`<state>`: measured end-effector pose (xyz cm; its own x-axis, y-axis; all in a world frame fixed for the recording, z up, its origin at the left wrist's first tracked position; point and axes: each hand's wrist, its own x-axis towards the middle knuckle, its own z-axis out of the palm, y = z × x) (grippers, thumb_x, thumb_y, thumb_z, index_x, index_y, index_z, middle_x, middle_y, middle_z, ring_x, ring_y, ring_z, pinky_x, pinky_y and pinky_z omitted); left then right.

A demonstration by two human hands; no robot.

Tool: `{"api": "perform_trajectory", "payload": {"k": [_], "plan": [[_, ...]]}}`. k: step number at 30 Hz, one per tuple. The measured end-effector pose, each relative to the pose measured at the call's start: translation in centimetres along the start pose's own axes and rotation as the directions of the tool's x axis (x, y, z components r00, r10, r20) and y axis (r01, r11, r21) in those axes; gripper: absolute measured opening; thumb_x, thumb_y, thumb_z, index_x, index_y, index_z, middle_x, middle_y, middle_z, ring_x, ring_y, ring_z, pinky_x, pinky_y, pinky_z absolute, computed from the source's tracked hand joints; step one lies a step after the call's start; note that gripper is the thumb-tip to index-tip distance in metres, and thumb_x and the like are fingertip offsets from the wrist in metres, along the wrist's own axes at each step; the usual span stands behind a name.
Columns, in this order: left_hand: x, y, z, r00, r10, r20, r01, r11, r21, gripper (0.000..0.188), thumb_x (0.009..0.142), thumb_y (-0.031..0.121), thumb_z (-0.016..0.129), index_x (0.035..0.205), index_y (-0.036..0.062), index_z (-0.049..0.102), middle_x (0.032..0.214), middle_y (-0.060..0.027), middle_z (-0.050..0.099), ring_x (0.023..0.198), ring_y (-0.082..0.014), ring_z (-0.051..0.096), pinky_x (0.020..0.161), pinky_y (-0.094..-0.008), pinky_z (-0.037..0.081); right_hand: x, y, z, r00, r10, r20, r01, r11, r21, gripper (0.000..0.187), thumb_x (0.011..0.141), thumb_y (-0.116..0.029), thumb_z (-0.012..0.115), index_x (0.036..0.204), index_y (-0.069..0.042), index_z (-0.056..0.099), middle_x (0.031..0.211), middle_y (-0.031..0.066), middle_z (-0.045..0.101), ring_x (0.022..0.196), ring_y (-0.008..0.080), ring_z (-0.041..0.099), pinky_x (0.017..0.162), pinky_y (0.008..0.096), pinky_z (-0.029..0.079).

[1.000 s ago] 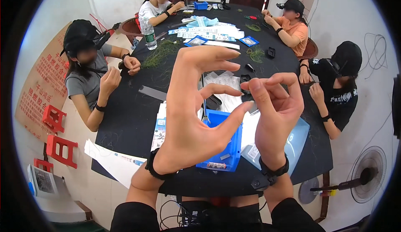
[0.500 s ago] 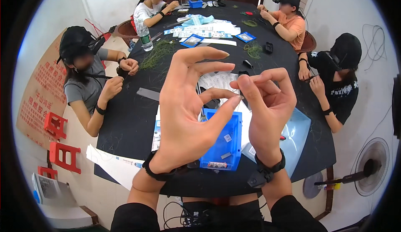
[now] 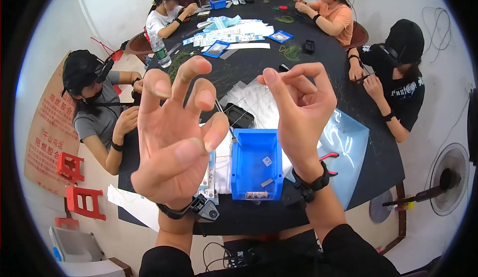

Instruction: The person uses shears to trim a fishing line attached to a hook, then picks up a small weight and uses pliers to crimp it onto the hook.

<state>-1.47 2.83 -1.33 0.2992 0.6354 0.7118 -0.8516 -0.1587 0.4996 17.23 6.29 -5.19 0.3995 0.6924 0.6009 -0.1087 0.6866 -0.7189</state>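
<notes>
My left hand [image 3: 177, 142] is raised over the near side of the table, palm showing. Its thumb and index fingertips meet in a pinch, while the other fingers are curled and spread apart. Right of it, at a similar height, my right hand [image 3: 303, 107] has its thumb pressed to its index finger. Anything held in either pinch is too fine to make out. Between and below the hands sits a blue plastic bin [image 3: 237, 170], with a small white label [image 3: 267, 161] and a small grey strip [image 3: 268, 182] inside. A thin metal tool [image 3: 234, 136] leans at its far left corner.
Red-handled pliers [image 3: 328, 156] lie by my right wrist on a light-blue sheet [image 3: 348, 162]. Beyond are a black tray [image 3: 239, 116], clear plastic bags [image 3: 259, 100], green thread tangles [image 3: 290, 52], printed cards [image 3: 234, 33] and a water bottle [image 3: 160, 53]. Several people sit around the black table [image 3: 368, 87].
My left hand has moved left and turned its palm up, away from my right hand. My right hand has shifted slightly left and up. The view has also shifted, and more of the bin shows.
</notes>
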Motion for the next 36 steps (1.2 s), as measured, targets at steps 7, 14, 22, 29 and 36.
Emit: {"api": "perform_trajectory", "payload": {"k": [7,14,22,29,36], "plan": [[-0.1,-1.5,0.6,0.95,0.312,0.022,-0.303,0.901,0.311,0.069,0.08,-0.005,0.068,0.144,0.0047,0.044,0.169,-0.0347,0.024,0.158,-0.0398,0.032,0.129,-0.0452,0.031,-0.3,-0.3,0.2,0.999,-0.011,-0.032,0.012,1.0,0.021,0.023,0.094,-0.004,0.086,0.095,-0.006,0.063,0.085,0.0057,0.08,0.054,-0.0069,0.033,0.05,0.0185,0.019],[0.9,-3.8,1.5,0.864,0.467,0.187,-0.245,0.067,0.967,0.079,0.085,-0.005,0.061,0.161,0.0,0.038,0.171,-0.0345,0.032,0.165,-0.0448,0.026,0.137,-0.0536,0.015,-1.8,-0.9,-0.4,0.997,0.002,-0.072,0.008,0.989,0.146,0.025,0.094,-0.002,0.085,0.096,-0.007,0.061,0.087,0.0079,0.081,0.06,-0.0037,0.048,0.052,0.0172,0.029],[1.2,-4.2,2.3,0.885,0.432,0.173,-0.261,0.151,0.954,0.077,0.088,-0.006,0.06,0.162,-0.0041,0.036,0.172,-0.0336,0.031,0.165,-0.0436,0.027,0.137,-0.0518,0.017,-2.4,-0.5,-0.6,0.944,0.33,-0.019,-0.304,0.89,0.339,0.022,0.098,-0.003,0.082,0.103,-0.004,0.061,0.094,0.0153,0.08,0.089,0.0154,0.078,0.072,0.0234,0.055],[1.4,-2.2,0.7,0.902,0.349,0.254,-0.338,0.202,0.919,0.066,0.096,-0.003,0.056,0.16,-0.0057,0.039,0.168,-0.0376,0.037,0.162,-0.0463,0.034,0.136,-0.0515,0.024,0.1,-1.8,-1.2,0.901,0.362,0.24,-0.379,0.925,0.03,0.02,0.093,-0.005,0.083,0.095,-0.001,0.064,0.09,0.0142,0.081,0.082,0.0094,0.075,0.068,0.0212,0.051],[0.9,-0.3,-1.0,0.904,0.31,0.294,-0.357,0.168,0.919,0.064,0.1,0.001,0.054,0.162,-0.0049,0.038,0.167,-0.0363,0.039,0.159,-0.0449,0.04,0.136,-0.051,0.027,2.5,-3.9,-3.0,0.885,0.125,0.448,-0.143,0.99,0.007,0.019,0.089,-0.006,0.087,0.1,0.001,0.072,0.089,0.013,0.081,0.079,0.0091,0.075,0.065,0.0194,0.05]]}}
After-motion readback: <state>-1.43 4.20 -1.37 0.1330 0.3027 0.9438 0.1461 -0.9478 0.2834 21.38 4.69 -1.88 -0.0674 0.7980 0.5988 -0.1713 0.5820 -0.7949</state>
